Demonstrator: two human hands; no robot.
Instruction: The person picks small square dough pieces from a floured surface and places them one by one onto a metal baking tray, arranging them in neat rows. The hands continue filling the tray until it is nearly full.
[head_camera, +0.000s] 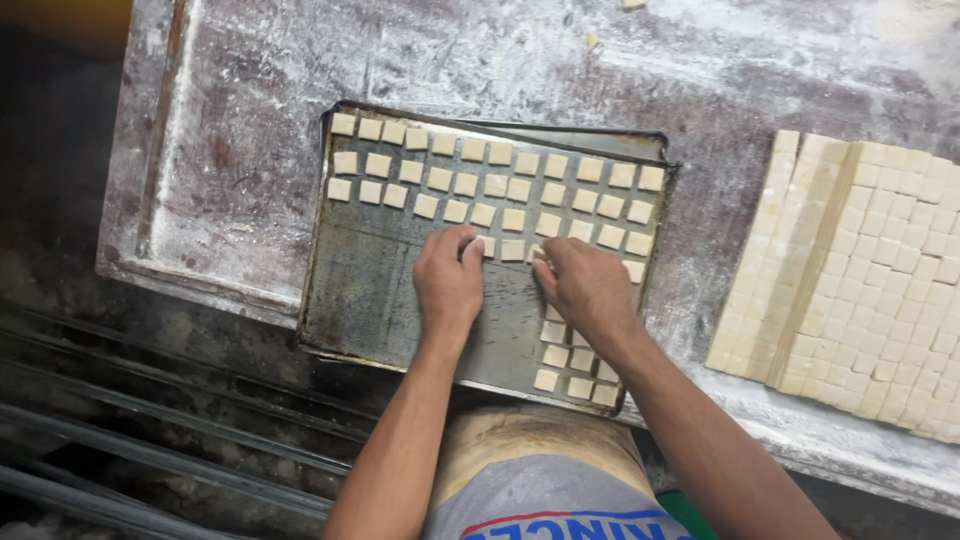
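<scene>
A dark metal baking tray (380, 300) lies on a floured table, with several small square dough pieces (500, 185) set in rows along its far side and down its right end. My left hand (448, 282) rests fingers-down on the tray, its fingertips pinching a dough square (487, 245) in the lowest row. My right hand (585, 285) is just beside it, fingers curled over another dough piece (540, 254) at the tray's middle. The two hands are a few centimetres apart.
A large slab of dough (860, 280) cut into a grid of squares lies on the table to the right. The floured tabletop (240, 150) extends left and beyond the tray. Dark metal bars (150, 440) run below the table edge at lower left.
</scene>
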